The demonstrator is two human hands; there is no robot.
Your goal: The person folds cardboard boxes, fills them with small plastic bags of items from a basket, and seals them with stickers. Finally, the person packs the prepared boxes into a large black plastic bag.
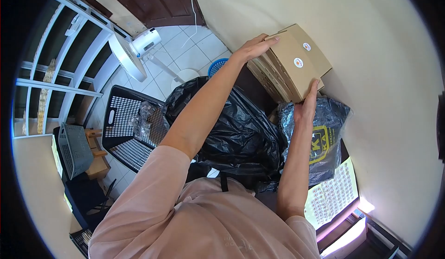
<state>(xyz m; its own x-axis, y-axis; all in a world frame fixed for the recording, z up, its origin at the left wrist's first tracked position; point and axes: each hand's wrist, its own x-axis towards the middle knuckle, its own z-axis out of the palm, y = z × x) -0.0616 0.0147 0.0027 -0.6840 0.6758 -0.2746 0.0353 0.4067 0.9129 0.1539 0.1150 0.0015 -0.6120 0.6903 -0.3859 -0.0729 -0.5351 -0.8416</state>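
A stack of flat brown cardboard boxes [296, 57] stands against the wall, with two round stickers on the top one. My left hand [255, 47] is at the far left corner of the stack, its fingers on the top box's edge. My right hand [307, 106] grips the near corner, thumb on top and the other fingers partly hidden below. Just below the stack lies a dark plastic bag with yellow print [320, 143]. A large black plastic bag [236, 138] spreads out under my left forearm.
A black perforated basket [124, 140] sits on the tiled floor at the left, near a white standing fan [141, 45]. Beyond the black bag is a blue basket [217, 66]. A sticker sheet [331, 194] lies at the lower right.
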